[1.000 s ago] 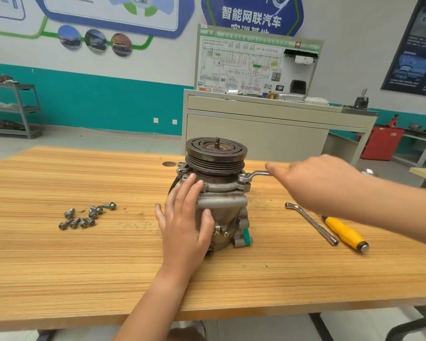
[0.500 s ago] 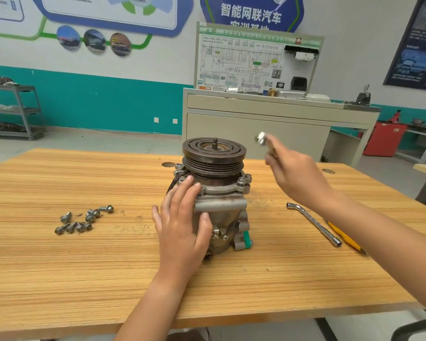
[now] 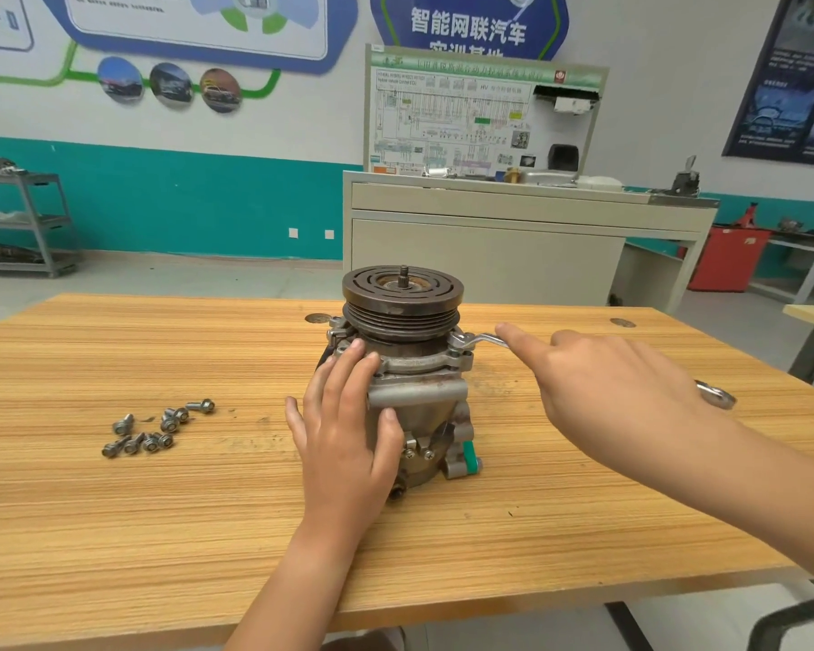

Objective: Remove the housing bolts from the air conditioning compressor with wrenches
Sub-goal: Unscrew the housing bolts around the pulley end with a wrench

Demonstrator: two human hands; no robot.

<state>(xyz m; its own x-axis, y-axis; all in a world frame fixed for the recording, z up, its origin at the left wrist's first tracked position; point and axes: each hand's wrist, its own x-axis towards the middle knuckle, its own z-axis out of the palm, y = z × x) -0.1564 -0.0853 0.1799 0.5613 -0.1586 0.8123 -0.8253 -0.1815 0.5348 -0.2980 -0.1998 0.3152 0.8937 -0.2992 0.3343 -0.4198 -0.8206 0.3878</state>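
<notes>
The air conditioning compressor (image 3: 414, 415) stands upright at the middle of the wooden table (image 3: 161, 533), its dark pulley (image 3: 403, 293) on top. My left hand (image 3: 344, 439) lies flat against its left front, fingers straight up to the flange and thumb pressed on the body. My right hand (image 3: 607, 392) grips a steel wrench (image 3: 485, 339), with the index finger stretched along the handle. The wrench's ring end sits on a housing bolt (image 3: 459, 344) at the flange's right side. Its other end pokes out behind my wrist.
Several removed bolts (image 3: 161, 427) lie loose on the table to the left of the compressor. A beige training bench (image 3: 513, 246) stands behind the table, a grey shelf rack (image 3: 24, 223) at far left, a red cabinet (image 3: 724, 263) at right.
Half a second ago my right hand held the wrench in the air above the compressor; now its ring end is down on the right flange bolt. My left hand stayed in place.
</notes>
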